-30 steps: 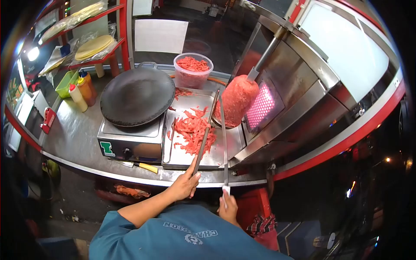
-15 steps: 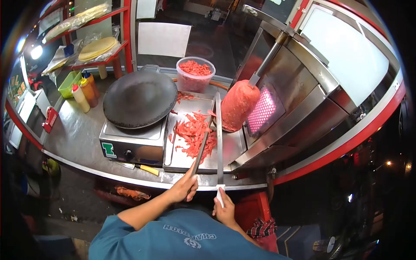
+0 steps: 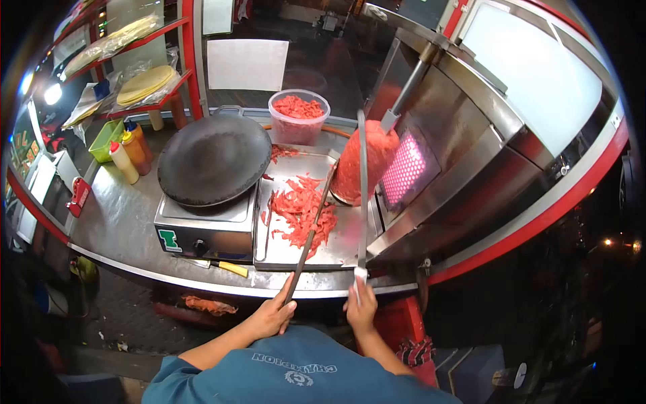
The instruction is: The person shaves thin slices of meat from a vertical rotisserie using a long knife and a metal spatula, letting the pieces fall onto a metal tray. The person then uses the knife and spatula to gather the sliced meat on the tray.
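Observation:
My left hand is closed around the lower end of a long, narrow dark metal tool, which slants up over the shaved red meat to the base of the meat cone. The white handle of a long knife is gripped in my right hand. Its narrow blade points away from me, almost upright in view, and overlaps the cone. Beneath both tools lies a metal tray with the meat shavings. The cone is on a vertical spit beside a glowing pink burner.
To the left, a black domed griddle sits on a stove, with a yellow-handled knife at its front. Behind the tray stands a tub of red meat. Sauce bottles and shelves of flatbreads are further left.
The knife has moved right, away from the dark tool, and now overlaps the meat cone. My left hand has shifted slightly down and left with its tool. The camera view has moved slightly.

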Motion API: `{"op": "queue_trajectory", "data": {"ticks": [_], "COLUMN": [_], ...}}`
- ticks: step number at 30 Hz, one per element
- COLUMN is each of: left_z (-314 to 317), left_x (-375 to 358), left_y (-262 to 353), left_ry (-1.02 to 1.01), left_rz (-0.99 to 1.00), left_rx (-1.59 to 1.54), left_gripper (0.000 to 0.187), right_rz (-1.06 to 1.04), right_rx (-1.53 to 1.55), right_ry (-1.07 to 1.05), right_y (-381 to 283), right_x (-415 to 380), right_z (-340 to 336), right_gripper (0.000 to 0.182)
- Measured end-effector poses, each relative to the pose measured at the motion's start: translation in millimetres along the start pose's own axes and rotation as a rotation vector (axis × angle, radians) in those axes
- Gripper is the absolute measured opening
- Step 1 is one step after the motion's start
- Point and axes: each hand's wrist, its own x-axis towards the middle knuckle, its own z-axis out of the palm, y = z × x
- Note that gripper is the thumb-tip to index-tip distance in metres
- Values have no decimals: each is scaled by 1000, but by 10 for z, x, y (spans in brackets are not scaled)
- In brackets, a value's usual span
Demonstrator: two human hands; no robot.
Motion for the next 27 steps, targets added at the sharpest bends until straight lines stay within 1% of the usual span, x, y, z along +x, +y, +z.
{"op": "queue_trajectory", "data": {"ticks": [2, 4, 5, 7, 8, 9, 12, 14, 15, 17, 18, 20, 22, 24, 26, 27], "left_z": [31, 49, 48, 37, 27, 42, 58, 49, 70, 72, 55, 4, -11, 13, 29, 40], "left_x": [67, 128, 159, 213, 243, 273, 307, 331, 362, 419, 453, 497, 564, 613, 622, 632], "left_y": [-18, 40, 78, 109, 82, 83, 66, 37, 35, 77, 89, 117, 155, 149, 133, 141], "left_ry": [3, 21, 24, 30, 32, 36, 46, 58, 66, 84, 72, 63, 70, 61, 64, 68], "left_rz": [-7, -8, -10, -12, 0, 3, 20, 6, 4, 23, 36, 50, 62, 76, 74, 71], "left_rx": [-12, -5, -16, -42, -12, -9, 19, 50, 57, 75, 67, 64, 68, 10, 1, 4], "left_gripper": [77, 77, 77, 78, 78, 78, 79, 79, 79, 80, 80, 80, 80, 79, 79, 79], "right_rz": [-53, -135, -85, 12, 125, 232, -63, -81, -122, -226, -197, -141, 1, -5, -9, -58], "right_rx": [-52, -83, -69, -45, -22, -1, -146, -221, -221, -235, -277, -363, -227, -187, -220, -240], "right_ry": [-6, 23, 14, -7, -16, -26, -1, -16, -11, 36, 17, -25, -57, -58, -72, -64], "right_y": [-60, -33, -54, -65, -43, -81, 132, -53, -193, -292, -265, -92, 177, 49, -43, -134], "right_x": [548, 678, 583, 70, -290, -449, -339, 205, 458, 647, 554, 27, -641, -682, -334, -3], "right_z": [73, 119, 113, 16, -25, -56, -27, 54, 81, 108, 83, -57, -153, -207, -145, -74], "right_gripper": [47, 46, 45, 45, 44, 43, 42, 43, 43, 45, 45, 44, 44, 45, 45, 46]}}
